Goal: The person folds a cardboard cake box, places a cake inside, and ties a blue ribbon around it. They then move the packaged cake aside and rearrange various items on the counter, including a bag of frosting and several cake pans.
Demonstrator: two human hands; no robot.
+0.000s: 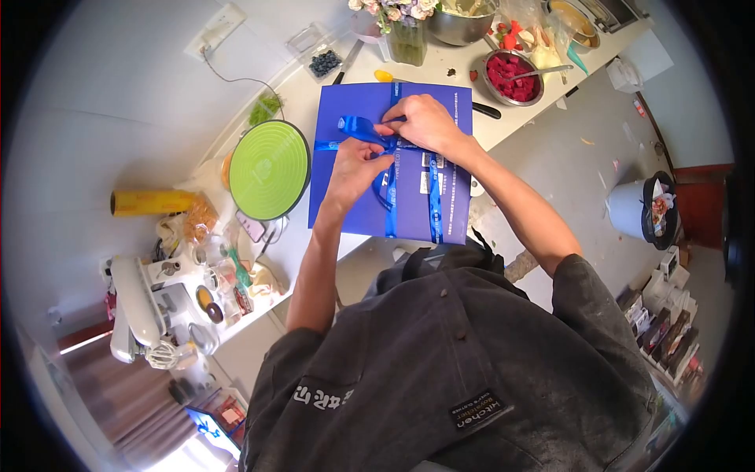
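A blue box (346, 204) with white print lies on the counter in front of me, crossed by a shiny blue ribbon (435, 200). Where the ribbon crosses near the top of the box, a loop stands up and both my hands work at it. My left hand (358, 169) pinches ribbon at the crossing, fingertips and thumb close together. Just above and to the right, my right hand (425, 122) is curled with its fingers closed on the ribbon beside the loop. A ribbon tail hangs down over the box. The knot itself is partly hidden by my fingers.
A green turntable (270, 170) stands left of the box, near a stand mixer (141, 303). Behind are blueberries (324, 64), a flower vase (407, 41) and a steel bowl of red cubes (513, 79). A knife handle (486, 109) sticks out beside the box. A bin (641, 208) stands right.
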